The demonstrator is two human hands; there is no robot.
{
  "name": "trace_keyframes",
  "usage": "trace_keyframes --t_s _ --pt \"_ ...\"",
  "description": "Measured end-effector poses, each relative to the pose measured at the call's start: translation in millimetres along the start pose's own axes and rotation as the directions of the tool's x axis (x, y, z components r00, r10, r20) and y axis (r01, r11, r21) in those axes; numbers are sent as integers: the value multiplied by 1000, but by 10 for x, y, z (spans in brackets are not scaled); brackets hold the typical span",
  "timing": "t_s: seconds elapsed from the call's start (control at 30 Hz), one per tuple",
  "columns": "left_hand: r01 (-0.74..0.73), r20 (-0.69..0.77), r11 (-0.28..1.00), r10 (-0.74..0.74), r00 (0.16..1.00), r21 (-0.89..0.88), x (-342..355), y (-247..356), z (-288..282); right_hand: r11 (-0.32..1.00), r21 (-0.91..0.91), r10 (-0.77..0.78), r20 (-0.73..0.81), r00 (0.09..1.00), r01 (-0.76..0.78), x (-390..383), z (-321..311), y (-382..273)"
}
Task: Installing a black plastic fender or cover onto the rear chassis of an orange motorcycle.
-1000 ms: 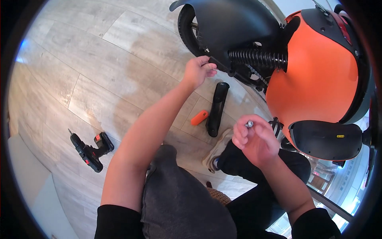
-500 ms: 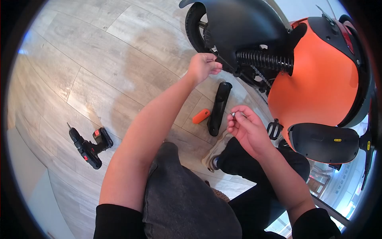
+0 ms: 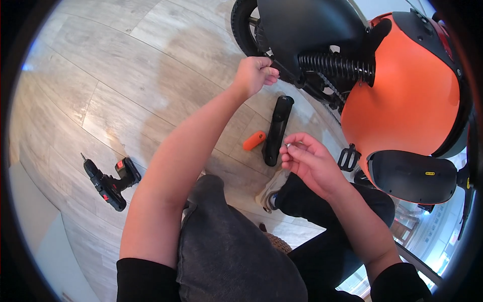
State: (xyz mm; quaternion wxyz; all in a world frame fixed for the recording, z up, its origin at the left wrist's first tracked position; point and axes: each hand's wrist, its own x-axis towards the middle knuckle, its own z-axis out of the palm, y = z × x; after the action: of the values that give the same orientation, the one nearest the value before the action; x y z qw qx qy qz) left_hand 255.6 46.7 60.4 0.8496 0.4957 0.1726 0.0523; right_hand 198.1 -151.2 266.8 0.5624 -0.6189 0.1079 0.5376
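Note:
An orange and black scooter (image 3: 402, 100) with pedals stands at the upper right. Close to the hub of its black wheel (image 3: 244, 29), my left hand (image 3: 253, 76) is closed with the fingertips pressed together; whatever they grip is hidden. Between the thumb and fingers of my right hand (image 3: 316, 160) is a small silver metal piece (image 3: 289, 145), too small to tell whether nut or bolt. That hand hovers over the floor, right of a long black plastic cover (image 3: 277, 130). A small orange part (image 3: 254, 140) lies beside the cover's left edge.
At the left a black cordless drill (image 3: 108, 185) lies on the wood-look floor (image 3: 115, 95). The scooter's black spring (image 3: 334, 68), chain and pedal (image 3: 348, 158) are near my hands. My knees and a shoe (image 3: 269, 194) are below them.
My left hand has shifted slightly up and left in the picture, staying by the wheel hub. My right hand keeps its pinch on the silver piece. The whole view has shifted a little.

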Motion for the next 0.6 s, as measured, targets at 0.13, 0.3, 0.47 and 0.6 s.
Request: trace_keyframes --t_s 0.13,0.3,0.47,0.6 --pt "-36 -70 998 39 997 46 -45 41 29 1000 4 21 -3 1000 -21 7 -22 13" --pt "-61 -38 988 67 997 145 -69 109 7 999 -1 35 4 999 -35 13 -21 16" --pt "-79 -78 994 84 993 71 -91 69 29 999 -10 39 -1 999 -39 19 -51 48" --pt "-72 -124 997 74 990 21 -76 83 43 994 -106 -14 -60 998 7 98 -124 92"
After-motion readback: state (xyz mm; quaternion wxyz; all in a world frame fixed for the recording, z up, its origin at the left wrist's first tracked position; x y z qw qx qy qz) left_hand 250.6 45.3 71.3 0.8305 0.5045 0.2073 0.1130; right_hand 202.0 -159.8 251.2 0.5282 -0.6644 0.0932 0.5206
